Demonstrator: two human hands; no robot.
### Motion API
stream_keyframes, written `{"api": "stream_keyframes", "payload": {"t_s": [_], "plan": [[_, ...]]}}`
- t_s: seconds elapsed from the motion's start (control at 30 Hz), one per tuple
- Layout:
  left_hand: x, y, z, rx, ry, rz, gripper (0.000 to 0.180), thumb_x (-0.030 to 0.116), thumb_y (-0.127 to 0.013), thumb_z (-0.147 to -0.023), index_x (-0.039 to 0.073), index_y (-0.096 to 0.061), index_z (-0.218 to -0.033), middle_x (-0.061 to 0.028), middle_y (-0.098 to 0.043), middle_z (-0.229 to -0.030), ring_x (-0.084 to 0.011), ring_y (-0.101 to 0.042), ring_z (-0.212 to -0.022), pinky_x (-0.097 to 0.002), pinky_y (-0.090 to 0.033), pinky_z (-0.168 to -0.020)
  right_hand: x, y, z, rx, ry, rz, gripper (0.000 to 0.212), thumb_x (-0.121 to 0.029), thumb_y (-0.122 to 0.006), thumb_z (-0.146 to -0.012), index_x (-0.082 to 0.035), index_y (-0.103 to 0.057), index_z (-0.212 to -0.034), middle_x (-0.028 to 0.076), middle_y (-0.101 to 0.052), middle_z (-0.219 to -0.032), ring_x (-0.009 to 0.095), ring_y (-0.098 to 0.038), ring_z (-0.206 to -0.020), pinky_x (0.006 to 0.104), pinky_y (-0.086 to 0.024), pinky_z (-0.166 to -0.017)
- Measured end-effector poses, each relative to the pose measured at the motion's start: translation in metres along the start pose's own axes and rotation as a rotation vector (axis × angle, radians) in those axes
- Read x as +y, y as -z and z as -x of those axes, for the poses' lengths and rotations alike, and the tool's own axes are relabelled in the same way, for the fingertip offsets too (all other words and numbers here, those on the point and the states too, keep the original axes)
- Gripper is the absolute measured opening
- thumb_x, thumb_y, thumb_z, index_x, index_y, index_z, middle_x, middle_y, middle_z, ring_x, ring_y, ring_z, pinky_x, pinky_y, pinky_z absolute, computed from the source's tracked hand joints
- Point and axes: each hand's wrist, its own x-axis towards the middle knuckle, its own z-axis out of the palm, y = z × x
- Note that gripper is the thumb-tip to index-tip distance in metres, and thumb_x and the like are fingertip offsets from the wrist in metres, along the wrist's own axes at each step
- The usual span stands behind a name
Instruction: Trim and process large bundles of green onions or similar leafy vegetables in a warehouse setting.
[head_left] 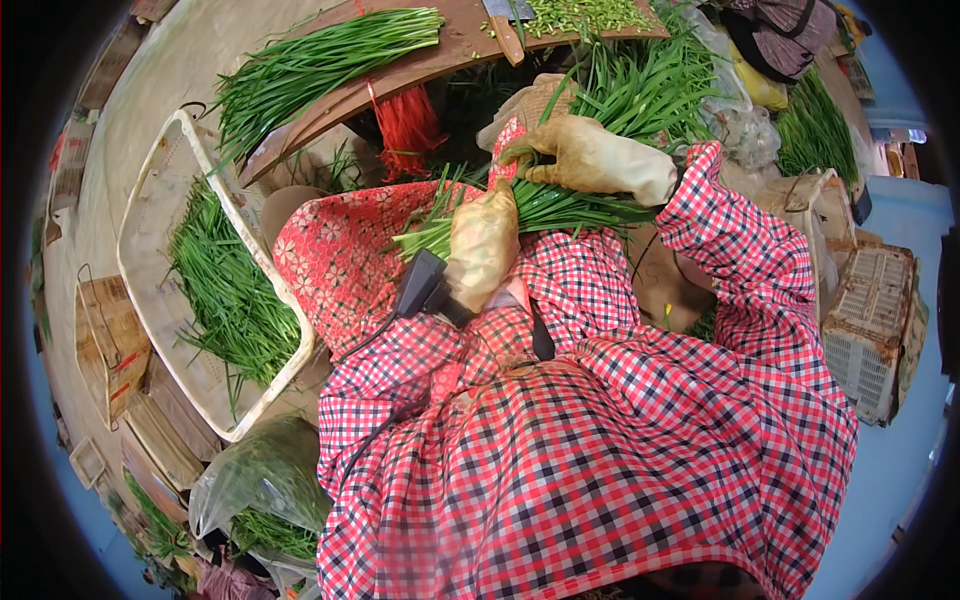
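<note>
A bunch of green garlic chives point(575, 205) lies across my lap, its pale ends sticking out to the left. My left hand point(482, 245), in a stained off-white glove, is closed over the bunch. Just above it, my right hand point(600, 158) in a similar glove has its fingers curled down close to the left fingertips. Whatever those right fingers pinch, if anything, is hidden. A red flowered cloth point(345, 250) covers my lap beneath the chives. On my left wrist sits a black device point(420, 285) with a cable.
Ahead stands a wooden board point(465, 50) bearing a chive bundle point(330, 65), a knife point(507, 35) and chopped pieces. Red ties point(408, 125) hang from its edge. A white basket point(285, 290) of chives stands left; loose chives point(650, 85) pile ahead right. A plastic crate point(868, 330) is right.
</note>
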Motion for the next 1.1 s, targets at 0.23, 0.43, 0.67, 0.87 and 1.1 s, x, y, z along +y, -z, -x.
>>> {"api": "stream_keyframes", "payload": {"t_s": [0.23, 0.43, 0.67, 0.87, 1.1], "plan": [[-0.002, -0.012, 0.003, -0.015, -0.028, -0.264, 0.027, 0.011, -0.057, -0.084, -0.003, -0.059, -0.106, -0.006, -0.057, -0.065, -0.0232, -0.061, -0.059, -0.0357, -0.049, -0.054, -0.002, -0.001, -0.008, -0.063, 0.109, 0.17, 0.035, -0.019, -0.071, -0.088, -0.015, -0.068, -0.122, 0.013, -0.072, -0.107, 0.034, -0.068, -0.1, 0.0421, -0.054, -0.084], [-0.011, -0.037, 0.01, -0.156, 0.018, -0.39, 0.061, 0.01, -0.062, -0.081, -0.007, -0.049, -0.138, -0.011, -0.063, -0.07, -0.0271, -0.065, -0.063, -0.0384, -0.05, -0.053, 0.003, -0.003, -0.022, -0.169, 0.061, 0.197, 0.032, -0.016, -0.071, -0.085, -0.014, -0.07, -0.117, 0.012, -0.071, -0.103, 0.033, -0.068, -0.099, 0.0421, -0.055, -0.083], [-0.013, -0.023, 0.011, 0.018, -0.053, -0.018, 0.023, 0.01, -0.063, -0.075, 0.002, -0.066, -0.097, -0.0124, -0.062, -0.068, -0.0303, -0.063, -0.063, -0.0416, -0.05, -0.06, 0.001, -0.012, -0.035, -0.28, 0.247, 0.461, 0.029, -0.013, -0.065, -0.084, -0.012, -0.071, -0.113, 0.015, -0.072, -0.097, 0.035, -0.069, -0.094, 0.0443, -0.056, -0.079], [-0.015, -0.034, 0.014, 0.007, -0.069, -0.06, 0.016, 0.012, -0.063, -0.075, 0.005, -0.064, -0.089, -0.0118, -0.062, -0.069, -0.031, -0.063, -0.065, -0.042, -0.05, -0.062, -0.007, -0.027, -0.032, -0.12, 0.543, 0.865, 0.022, -0.015, -0.061, -0.082, -0.012, -0.065, -0.103, 0.011, -0.068, -0.081, 0.03, -0.068, -0.078, 0.04, -0.052, -0.07], [-0.004, -0.024, 0.009, -0.082, 0.039, -0.308, 0.042, 0.008, -0.06, -0.078, -0.002, -0.059, -0.118, -0.0086, -0.06, -0.068, -0.0268, -0.062, -0.06, -0.0385, -0.05, -0.054, 0.001, -0.027, -0.033, -0.061, -0.088, 0.068, 0.036, -0.001, -0.068, -0.081, -0.006, -0.069, -0.116, 0.014, -0.074, -0.102, 0.029, -0.071, -0.092, 0.0369, -0.057, -0.085]]}}
